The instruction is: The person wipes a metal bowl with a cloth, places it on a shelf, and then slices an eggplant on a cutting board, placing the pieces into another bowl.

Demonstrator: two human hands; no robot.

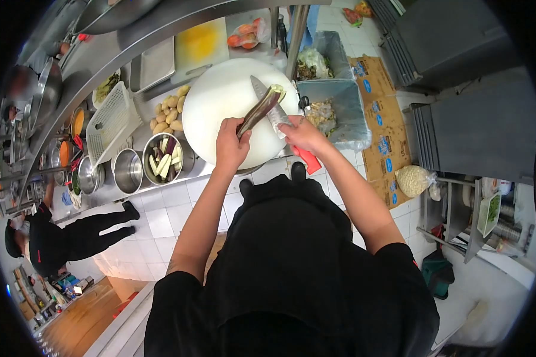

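My left hand (232,141) grips a long dark eggplant (258,112) by its lower end, tilting it up and to the right over a round white cutting board (211,98). In my right hand (302,133) is a large kitchen knife (258,87) with a red handle (307,160). Its broad blade points away from me and passes behind the eggplant's far end, which looks pale green. Left of the board stands a metal pot (188,168) holding cut eggplant pieces (174,157), some pale and some purple-skinned.
Potatoes (171,112) lie left of the board, beside a white plastic basket (118,119). Behind are a yellow-stained board (199,44) and bagged tomatoes (246,37). Lined bins (352,116) with scraps stand right. A metal shelf (155,37) overhangs the counter. Another person (53,244) stands far left.
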